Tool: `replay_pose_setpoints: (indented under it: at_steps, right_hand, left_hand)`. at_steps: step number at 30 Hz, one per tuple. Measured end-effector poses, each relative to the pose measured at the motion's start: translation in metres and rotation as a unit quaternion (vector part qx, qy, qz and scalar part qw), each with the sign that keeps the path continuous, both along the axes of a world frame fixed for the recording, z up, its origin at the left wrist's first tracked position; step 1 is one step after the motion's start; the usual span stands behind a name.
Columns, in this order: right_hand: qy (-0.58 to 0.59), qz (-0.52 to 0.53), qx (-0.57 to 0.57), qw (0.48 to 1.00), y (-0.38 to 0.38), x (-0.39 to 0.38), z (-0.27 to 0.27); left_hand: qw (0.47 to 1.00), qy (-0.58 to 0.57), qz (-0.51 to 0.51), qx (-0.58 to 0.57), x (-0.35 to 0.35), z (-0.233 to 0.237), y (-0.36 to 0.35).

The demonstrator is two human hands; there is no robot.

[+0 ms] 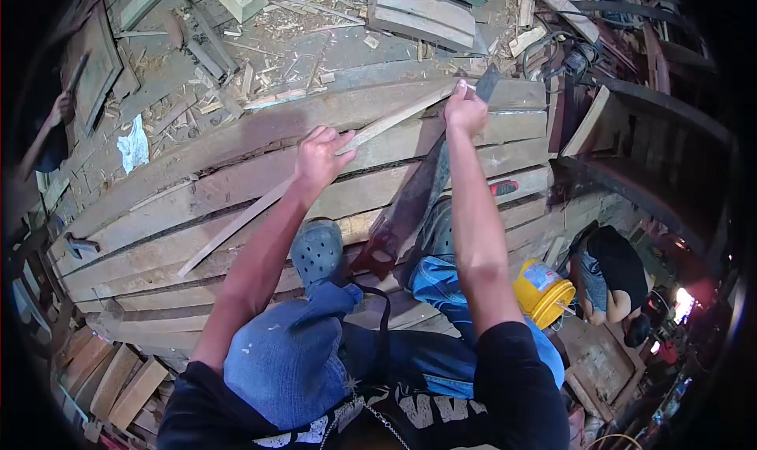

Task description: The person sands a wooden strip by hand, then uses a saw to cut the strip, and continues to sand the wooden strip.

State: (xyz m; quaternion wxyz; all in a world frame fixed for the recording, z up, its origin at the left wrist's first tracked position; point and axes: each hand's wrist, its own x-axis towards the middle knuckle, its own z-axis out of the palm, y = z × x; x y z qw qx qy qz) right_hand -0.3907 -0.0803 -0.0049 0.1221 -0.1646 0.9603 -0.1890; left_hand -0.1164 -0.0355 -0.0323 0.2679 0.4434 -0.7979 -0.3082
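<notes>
A long thin wooden strip (pixel 244 220) runs diagonally across the planks, from lower left to upper right. My left hand (pixel 321 162) is closed around its middle, thumb and fingers on either side. Near the upper end, my right hand (pixel 466 111) pinches the strip between thumb and fingers. A handsaw (pixel 422 186) with a dark blade and reddish handle rests between my feet; its blade passes under my right wrist, and the tip shows beyond that hand. Thick planks (pixel 158 249) lie side by side beneath the strip.
Wood offcuts (pixel 422 16) and shavings litter the floor ahead. A red-and-black handle (pixel 503 187) lies right of my forearm. A yellow bucket (pixel 544 294) stands near a bending person (pixel 611 268). Another person's hand (pixel 61 109) shows far left, by a white cloth (pixel 133 144).
</notes>
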Motion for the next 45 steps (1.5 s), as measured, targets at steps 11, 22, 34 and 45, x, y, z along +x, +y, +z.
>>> replay_pose_setpoints:
  at_steps: [11,22,34,45]
  right_hand:
    - [0.022,0.044,-0.044,0.998,0.007,0.002,-0.009]
    - [-0.001,0.033,-0.017,0.999,0.015,0.019,-0.005]
    - [-0.02,0.032,-0.083,0.996,0.021,0.001,-0.025]
    - [-0.036,0.019,-0.043,0.998,0.005,-0.014,-0.016]
  left_hand:
    - [1.0,-0.006,-0.004,-0.007,-0.001,-0.003,-0.001]
    - [1.0,-0.014,-0.001,-0.005,-0.002,0.001,-0.006]
    - [1.0,-0.009,-0.011,-0.009,0.0,0.003,-0.002]
    - [1.0,-0.013,-0.011,-0.007,-0.001,-0.002,0.0]
